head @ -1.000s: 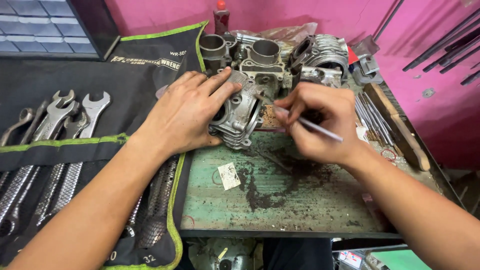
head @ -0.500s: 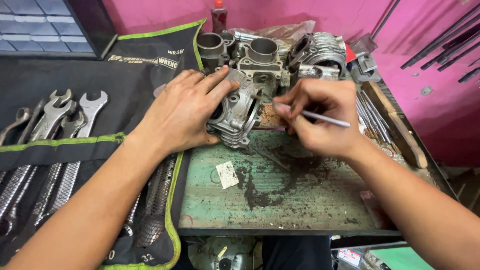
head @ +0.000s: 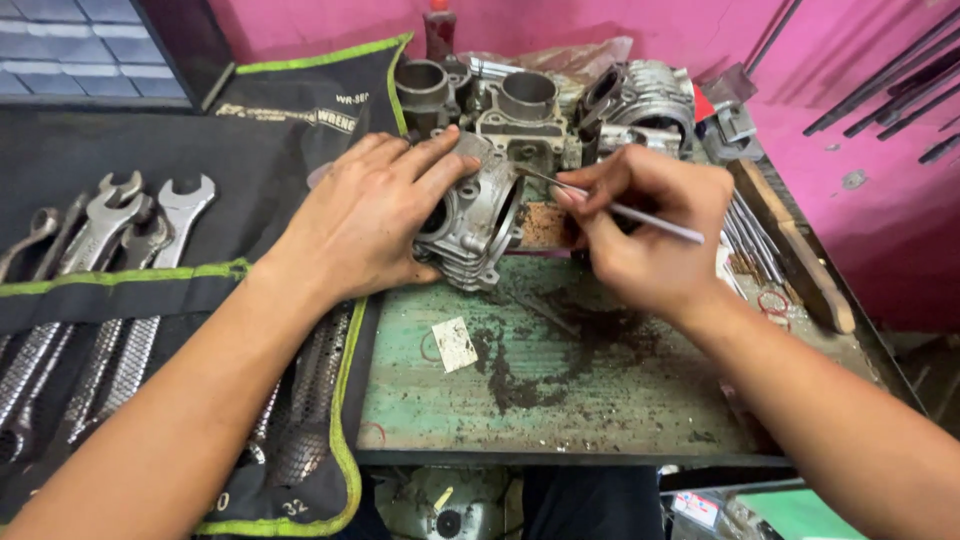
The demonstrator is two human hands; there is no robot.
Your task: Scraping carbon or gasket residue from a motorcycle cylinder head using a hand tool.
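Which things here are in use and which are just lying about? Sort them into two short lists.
In use:
- left hand steadying the finned metal cylinder part
- right hand holding a thin tool, its tip at the part's face

Lying about:
- wrenches in the black tool roll
- other engine cylinders behind
- small paper scrap on the green bench
- red-capped bottle

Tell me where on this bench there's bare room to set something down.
The green benchtop between the forearms is free, bordered by the wrench roll and a paper scrap, though gritty. The back, around the cylinder head and engine parts, is crowded.
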